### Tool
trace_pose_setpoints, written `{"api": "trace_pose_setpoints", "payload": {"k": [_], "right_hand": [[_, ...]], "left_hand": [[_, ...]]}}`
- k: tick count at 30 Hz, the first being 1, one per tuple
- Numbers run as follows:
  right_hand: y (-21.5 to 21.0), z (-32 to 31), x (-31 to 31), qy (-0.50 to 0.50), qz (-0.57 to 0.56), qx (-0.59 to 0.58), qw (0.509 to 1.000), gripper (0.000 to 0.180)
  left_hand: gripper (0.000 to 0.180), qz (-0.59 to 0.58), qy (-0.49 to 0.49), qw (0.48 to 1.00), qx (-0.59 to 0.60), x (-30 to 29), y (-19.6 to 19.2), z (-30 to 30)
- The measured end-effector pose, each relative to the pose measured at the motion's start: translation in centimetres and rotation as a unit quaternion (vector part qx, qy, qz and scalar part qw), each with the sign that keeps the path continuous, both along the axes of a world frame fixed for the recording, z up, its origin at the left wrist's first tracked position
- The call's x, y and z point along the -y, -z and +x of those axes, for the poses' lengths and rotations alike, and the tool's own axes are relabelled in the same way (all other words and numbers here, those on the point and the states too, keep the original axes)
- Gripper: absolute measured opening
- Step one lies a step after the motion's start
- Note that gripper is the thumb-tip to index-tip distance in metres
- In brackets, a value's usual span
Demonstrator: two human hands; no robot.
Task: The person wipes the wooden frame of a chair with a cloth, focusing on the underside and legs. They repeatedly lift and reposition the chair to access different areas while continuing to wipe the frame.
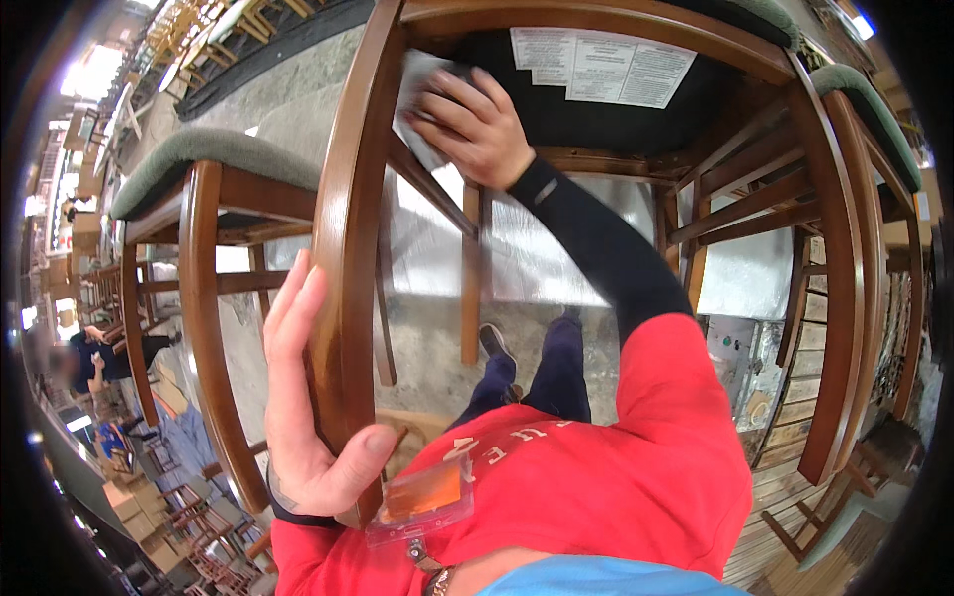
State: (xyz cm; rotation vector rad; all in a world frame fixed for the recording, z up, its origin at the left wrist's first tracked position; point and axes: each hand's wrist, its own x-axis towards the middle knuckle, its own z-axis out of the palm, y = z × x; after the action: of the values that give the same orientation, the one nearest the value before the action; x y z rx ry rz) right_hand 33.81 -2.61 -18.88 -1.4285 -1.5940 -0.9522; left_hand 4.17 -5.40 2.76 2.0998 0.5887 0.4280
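A brown wooden chair (pixel 343 298) is in front of me, the black underside of its seat (pixel 596 119) and several white paper labels (pixel 606 68) showing. My left hand (pixel 308 407) is pressed along a front leg of this chair, fingers stretched up its outer side and thumb across the near face. At the upper end of that leg, my right hand (pixel 472 124) is closed over a grey cloth (pixel 425 109), pressing it against the inner side of the wood. The fingers there are slightly blurred, and part of the cloth is hidden beneath them.
A similar chair with a green-grey padded seat (pixel 224 159) stands close at the left. Another padded chair (pixel 865 119) stands to the right. Wooden slats (pixel 800 377) lie at the lower right. Farther left are a person (pixel 99 363), cardboard boxes (pixel 139 512) and more chairs.
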Motion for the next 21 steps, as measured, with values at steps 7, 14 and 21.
{"api": "trace_pose_setpoints", "payload": {"k": [7,14,21], "right_hand": [[2.7,1.7,-3.9,0.071,-0.113,0.143,0.981,0.035],[14.4,-1.7,1.8,0.061,-0.409,0.179,0.893,0.05],[3.7,0.2,-4.1,0.149,-0.185,0.206,0.949,0.039]], "left_hand": [[0.098,0.004,-0.006,1.0,0.025,0.0,0.4,0.0],[0.1,0.03,0.003,0.999,-0.009,-0.1,-0.1,-0.1],[0.099,0.035,0.023,0.999,0.017,-0.2,0.4,-0.2]]}}
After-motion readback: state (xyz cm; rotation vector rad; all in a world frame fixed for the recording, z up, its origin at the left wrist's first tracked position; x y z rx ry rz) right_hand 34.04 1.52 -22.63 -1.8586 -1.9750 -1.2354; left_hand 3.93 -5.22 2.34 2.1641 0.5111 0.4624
